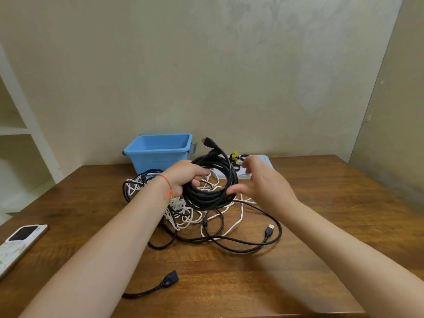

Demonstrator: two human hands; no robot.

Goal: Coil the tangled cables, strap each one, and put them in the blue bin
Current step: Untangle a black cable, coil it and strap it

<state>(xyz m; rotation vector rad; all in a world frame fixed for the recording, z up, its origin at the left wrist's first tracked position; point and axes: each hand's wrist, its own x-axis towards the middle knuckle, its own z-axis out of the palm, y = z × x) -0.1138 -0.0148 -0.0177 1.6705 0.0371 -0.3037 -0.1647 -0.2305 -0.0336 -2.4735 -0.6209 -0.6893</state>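
Right hand [263, 182] motion-blurred, straps [236, 158] half hidden behind coil [213, 180]

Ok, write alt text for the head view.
A person's left hand grips a coiled black cable above a tangle of cables on a wooden table, right hand open beside it. A blue bin stands behind.

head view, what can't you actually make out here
- Right hand: motion-blurred, so its grip is unclear.
- Straps on the white tray: small, partly behind the black coil and that hand; count unclear.
- Blue bin: floor hidden by its front wall.
- Phone: cut by the left edge.
- Left hand: fingers hidden inside the coil.
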